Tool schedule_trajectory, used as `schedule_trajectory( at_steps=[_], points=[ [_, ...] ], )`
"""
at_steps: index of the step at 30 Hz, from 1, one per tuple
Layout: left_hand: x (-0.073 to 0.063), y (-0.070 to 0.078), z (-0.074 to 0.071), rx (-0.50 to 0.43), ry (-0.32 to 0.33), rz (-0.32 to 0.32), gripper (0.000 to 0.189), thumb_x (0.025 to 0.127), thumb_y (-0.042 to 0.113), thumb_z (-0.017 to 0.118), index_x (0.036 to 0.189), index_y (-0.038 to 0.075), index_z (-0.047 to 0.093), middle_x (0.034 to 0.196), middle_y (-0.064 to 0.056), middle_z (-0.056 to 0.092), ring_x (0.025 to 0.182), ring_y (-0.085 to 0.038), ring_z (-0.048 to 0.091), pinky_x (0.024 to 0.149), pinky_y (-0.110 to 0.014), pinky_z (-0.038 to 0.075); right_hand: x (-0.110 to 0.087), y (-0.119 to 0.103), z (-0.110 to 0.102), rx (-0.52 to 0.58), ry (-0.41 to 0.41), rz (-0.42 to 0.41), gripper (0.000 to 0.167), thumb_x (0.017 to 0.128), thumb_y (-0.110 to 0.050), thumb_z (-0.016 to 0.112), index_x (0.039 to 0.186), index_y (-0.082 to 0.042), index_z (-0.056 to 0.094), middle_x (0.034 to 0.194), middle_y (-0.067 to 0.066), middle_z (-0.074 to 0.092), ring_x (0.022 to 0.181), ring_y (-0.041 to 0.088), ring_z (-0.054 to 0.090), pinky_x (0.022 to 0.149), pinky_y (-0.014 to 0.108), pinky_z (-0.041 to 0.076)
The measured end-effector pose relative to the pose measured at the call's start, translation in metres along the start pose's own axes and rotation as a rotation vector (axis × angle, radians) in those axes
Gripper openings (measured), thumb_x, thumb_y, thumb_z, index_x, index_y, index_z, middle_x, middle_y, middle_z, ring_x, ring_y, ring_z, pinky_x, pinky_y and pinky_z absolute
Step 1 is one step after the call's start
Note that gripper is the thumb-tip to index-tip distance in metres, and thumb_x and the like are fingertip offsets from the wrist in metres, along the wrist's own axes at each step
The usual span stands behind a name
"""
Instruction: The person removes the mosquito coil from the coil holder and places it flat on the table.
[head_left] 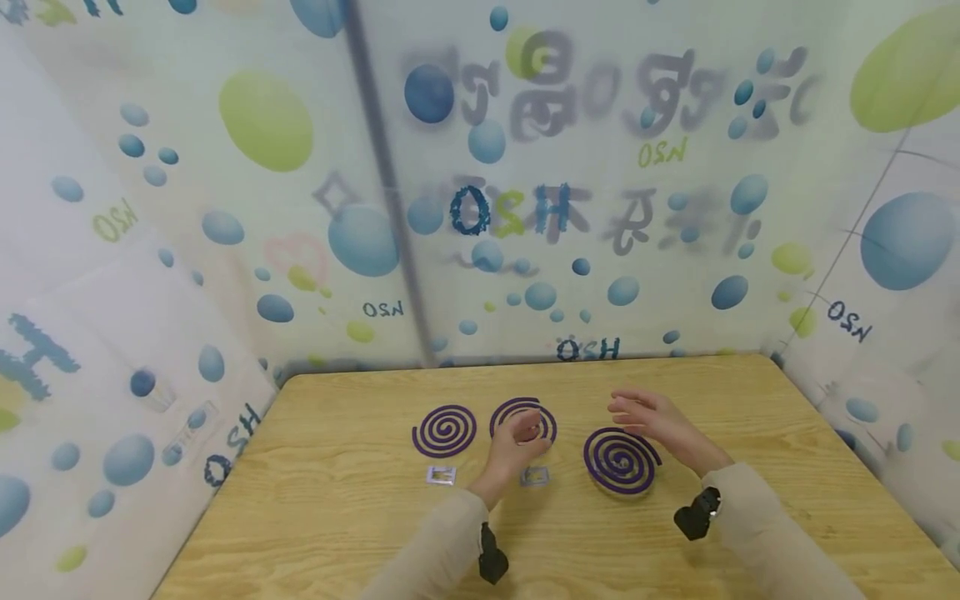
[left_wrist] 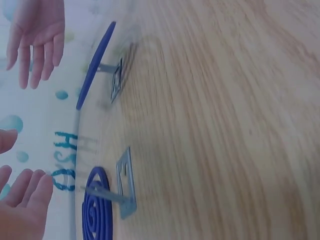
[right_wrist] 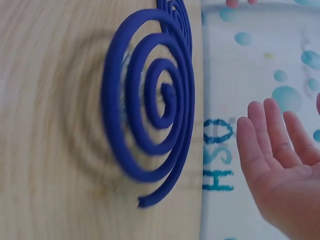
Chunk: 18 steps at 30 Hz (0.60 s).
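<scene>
Three dark purple mosquito coils are on the wooden table in the head view. The right coil sits raised on a metal stand, its shadow falling beneath. Behind my left hand lies the middle coil, partly hidden; the left coil lies flat. Two small metal stands, a left one and a right one, lie in front of them. My left hand hovers near the middle coil, fingers relaxed and holding nothing. Beyond the raised coil's far right edge, my right hand holds nothing, its fingers extended.
The wooden table has its far edge against a white curtain printed with blue and green bubbles. Similar sheets hang on the left and right sides. Dark wrist devices are strapped over both sleeves.
</scene>
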<state>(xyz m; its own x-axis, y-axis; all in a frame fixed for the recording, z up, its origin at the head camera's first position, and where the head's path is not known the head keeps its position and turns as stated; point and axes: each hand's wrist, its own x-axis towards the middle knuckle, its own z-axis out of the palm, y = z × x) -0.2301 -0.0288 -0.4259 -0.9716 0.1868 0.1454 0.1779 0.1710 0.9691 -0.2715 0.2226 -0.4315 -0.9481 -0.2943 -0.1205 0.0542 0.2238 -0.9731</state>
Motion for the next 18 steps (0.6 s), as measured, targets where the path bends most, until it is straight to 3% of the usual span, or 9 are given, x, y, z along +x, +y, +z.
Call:
schedule_trajectory(
  at_steps=[3, 6, 12, 18],
  points=[
    [-0.001, 0.004, 0.008, 0.015, -0.024, 0.009, 0.041, 0.078, -0.003, 0.061, 0.117, -0.009, 0.049, 0.117, -0.027, 0.050, 0.104, -0.041, 0.049, 0.088, -0.046, 0.043, -0.006, 0.005, -0.006, -0.005, 0.035, 0.009, 0.061, 0.091, -0.038, 0.044, 0.132, 0.006, 0.030, 0.125, 0.025, 0.044, 0.111, 0.035, 0.046, 0.095, 0.046, 0.037],
    [0.002, -0.004, 0.018, 0.004, -0.041, 0.015, 0.042, 0.077, -0.003, 0.061, 0.117, -0.008, 0.049, 0.118, -0.025, 0.050, 0.105, -0.041, 0.049, 0.089, -0.049, 0.041, -0.011, 0.011, -0.012, -0.006, 0.068, 0.018, 0.062, 0.092, -0.039, 0.043, 0.132, 0.006, 0.030, 0.125, 0.025, 0.044, 0.111, 0.035, 0.046, 0.094, 0.045, 0.038],
    [0.004, -0.033, 0.043, 0.013, -0.041, -0.006, 0.044, 0.074, -0.002, 0.065, 0.116, -0.003, 0.052, 0.117, -0.018, 0.053, 0.103, -0.033, 0.052, 0.084, -0.037, 0.048, -0.019, 0.022, -0.019, 0.044, 0.107, 0.034, 0.065, 0.092, -0.040, 0.041, 0.134, 0.007, 0.026, 0.128, 0.027, 0.040, 0.113, 0.033, 0.045, 0.094, 0.039, 0.040],
    [-0.002, -0.040, 0.060, -0.009, -0.050, -0.041, 0.045, 0.075, 0.001, 0.066, 0.117, -0.002, 0.052, 0.118, -0.015, 0.054, 0.105, -0.031, 0.052, 0.083, -0.032, 0.048, -0.024, 0.032, -0.022, 0.077, 0.165, 0.031, 0.061, 0.093, -0.035, 0.043, 0.131, 0.010, 0.028, 0.122, 0.024, 0.047, 0.105, 0.024, 0.053, 0.089, 0.034, 0.044]
  ],
)
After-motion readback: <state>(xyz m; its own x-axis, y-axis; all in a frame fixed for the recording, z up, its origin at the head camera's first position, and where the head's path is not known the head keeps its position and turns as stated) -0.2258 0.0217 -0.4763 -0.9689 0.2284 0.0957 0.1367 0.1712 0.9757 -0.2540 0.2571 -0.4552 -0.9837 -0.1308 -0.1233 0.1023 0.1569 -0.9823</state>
